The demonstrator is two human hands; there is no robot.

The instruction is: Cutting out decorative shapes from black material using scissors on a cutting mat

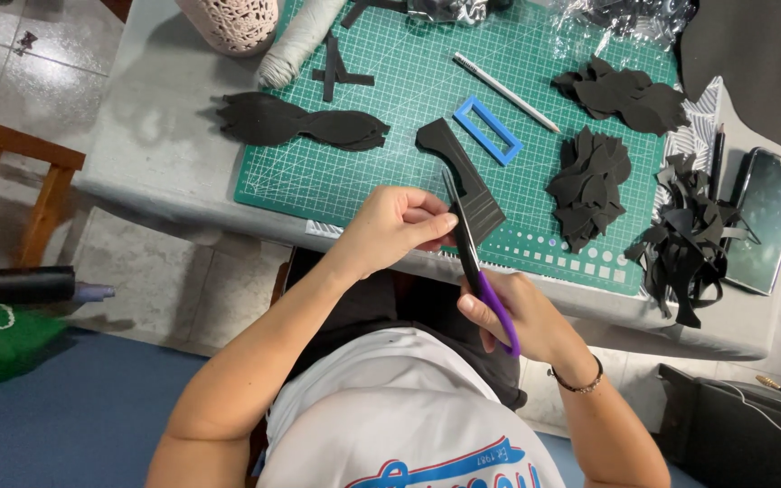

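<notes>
- Scissors [474, 271] with purple handles sit in the right hand [522, 316], fingers closed through the loops.
- Left hand [395, 226] pinches a black foam piece [463, 176] over the near edge of the green mat [390, 108].
- Blades cross the piece.
- Foam scraps [680, 239] lie to the right.

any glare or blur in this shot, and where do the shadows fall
Head view: sharp overall, no motion blur on the left hand or right hand; glare on the crinkled clear plastic wrap and faint reflection on the dark phone screen; soft shadows beside the black foam bow-shaped cutout on the grey table.
</notes>
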